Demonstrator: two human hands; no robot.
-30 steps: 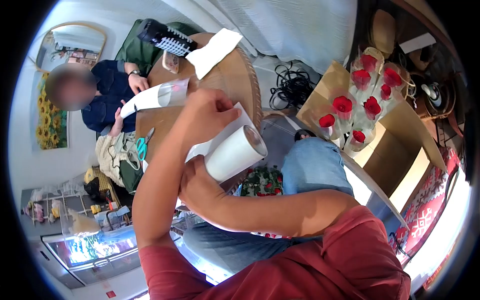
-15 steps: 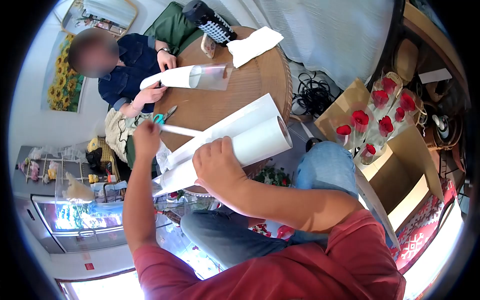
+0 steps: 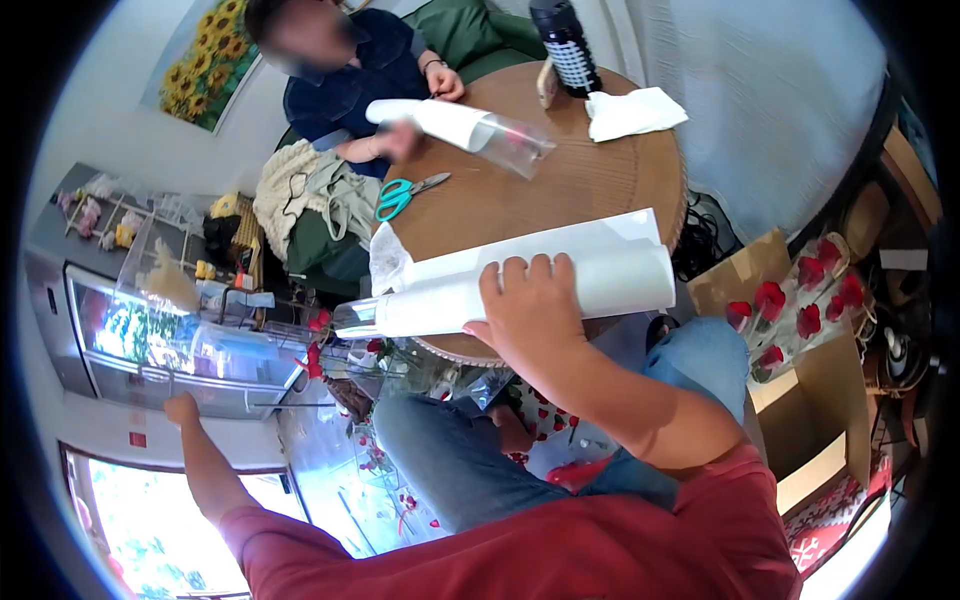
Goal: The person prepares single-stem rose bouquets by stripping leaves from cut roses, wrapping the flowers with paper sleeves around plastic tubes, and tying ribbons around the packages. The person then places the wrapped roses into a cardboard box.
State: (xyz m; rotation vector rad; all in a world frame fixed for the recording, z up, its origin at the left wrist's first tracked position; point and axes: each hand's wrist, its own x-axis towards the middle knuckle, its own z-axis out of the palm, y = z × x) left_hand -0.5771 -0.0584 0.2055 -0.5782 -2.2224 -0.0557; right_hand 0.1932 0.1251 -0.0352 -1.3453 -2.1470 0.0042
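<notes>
My right hand (image 3: 535, 305) is wrapped over the top of a thick white roll of wrapping sheet (image 3: 625, 280), pressing it at the near edge of the round wooden table (image 3: 620, 165). A flat white flap (image 3: 560, 232) of the sheet lies along the roll's far side. Clear plastic (image 3: 356, 318) sticks out of the roll's left end. Far to the left, away from the table, my left hand (image 3: 182, 408) is raised with its fingers closed. What it holds, if anything, is too small to make out. Turquoise-handled scissors (image 3: 397, 198) lie open on the table.
Across the table a person (image 3: 350, 85) handles a white-and-clear wrapped flower sleeve (image 3: 470, 130). A black bottle (image 3: 565, 50) and white cloth (image 3: 637, 113) stand at the back. Wrapped red roses (image 3: 808, 300) rise from a cardboard box (image 3: 815, 420) on the right.
My left hand has swung from beside the roll, where it held a white strip, down and out to the far left. My right hand stays on the roll. The view has turned left.
</notes>
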